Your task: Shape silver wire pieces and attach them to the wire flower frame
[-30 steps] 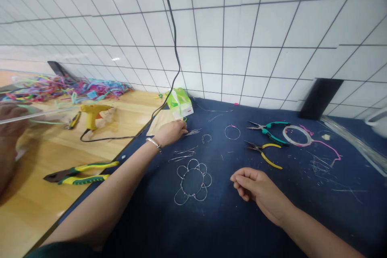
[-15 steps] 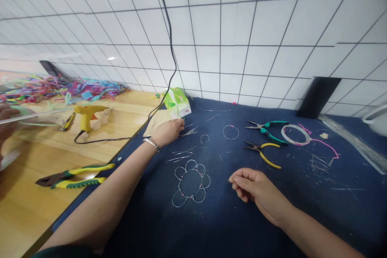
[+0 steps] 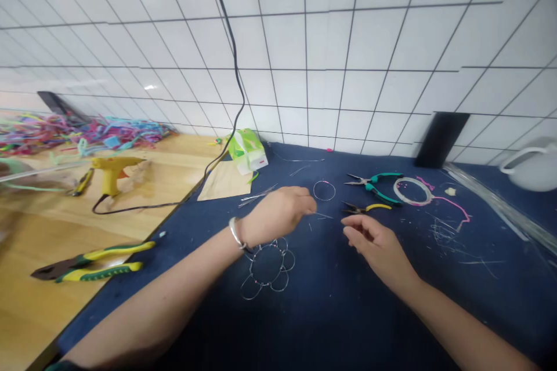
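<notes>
My left hand (image 3: 282, 211), a bracelet on its wrist, is closed in a pinch over the blue mat. From its fingertips a thin wire (image 3: 322, 215) sticks out to the right. My right hand (image 3: 376, 246) faces it, fingers curved, thumb a little apart, and nothing shows in it. Below my left hand lies a flower-shaped wire frame (image 3: 268, 283) with round loops and small pink beads; my left hand hides its upper part. A plain wire ring (image 3: 324, 199) with pink beads lies beyond the hands.
Teal-handled pliers (image 3: 378, 181) and yellow-handled pliers (image 3: 378, 207) lie right of the ring, near a white wire coil (image 3: 395, 190). Loose wires (image 3: 256, 197) lie at the left. Large pliers (image 3: 100, 261) and a yellow glue gun (image 3: 111, 174) rest on the wooden table.
My left hand has come from the loose wires toward the right and nearer, with a wire in its fingers. My right hand has moved slightly forward, its thumb parting from the fingers.
</notes>
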### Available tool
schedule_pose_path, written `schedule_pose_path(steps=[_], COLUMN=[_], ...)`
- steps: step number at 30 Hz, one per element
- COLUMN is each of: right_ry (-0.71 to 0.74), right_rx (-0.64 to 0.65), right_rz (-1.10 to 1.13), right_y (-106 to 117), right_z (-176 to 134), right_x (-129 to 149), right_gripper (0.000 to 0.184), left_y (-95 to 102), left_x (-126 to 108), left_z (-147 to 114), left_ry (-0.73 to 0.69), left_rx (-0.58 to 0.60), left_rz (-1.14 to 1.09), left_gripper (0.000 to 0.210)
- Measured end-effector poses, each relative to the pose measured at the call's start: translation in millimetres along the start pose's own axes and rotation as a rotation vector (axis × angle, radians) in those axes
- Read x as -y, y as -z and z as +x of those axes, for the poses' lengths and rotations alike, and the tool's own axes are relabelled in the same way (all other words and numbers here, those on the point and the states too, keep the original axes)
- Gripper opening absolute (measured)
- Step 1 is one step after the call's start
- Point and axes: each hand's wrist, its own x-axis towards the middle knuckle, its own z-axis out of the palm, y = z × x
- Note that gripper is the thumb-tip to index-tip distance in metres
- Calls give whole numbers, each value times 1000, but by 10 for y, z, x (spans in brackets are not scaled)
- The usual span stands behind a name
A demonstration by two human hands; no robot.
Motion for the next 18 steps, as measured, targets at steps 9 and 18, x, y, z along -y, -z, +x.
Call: schedule_pose_path(steps=[9, 18], right_ry=[280, 586], right_rx=[-115, -178], right_rz=[-230, -448], right_y=[123, 141], right_z=[36, 118], right_x=[-51, -185], right_gripper=[17, 19], left_y=[-70, -206], left_x=[-417, -329], left_z=[290, 198], left_ry=[-92, -48], left_rx=[-32, -42], left_rz=[151, -43], left_gripper=[22, 21])
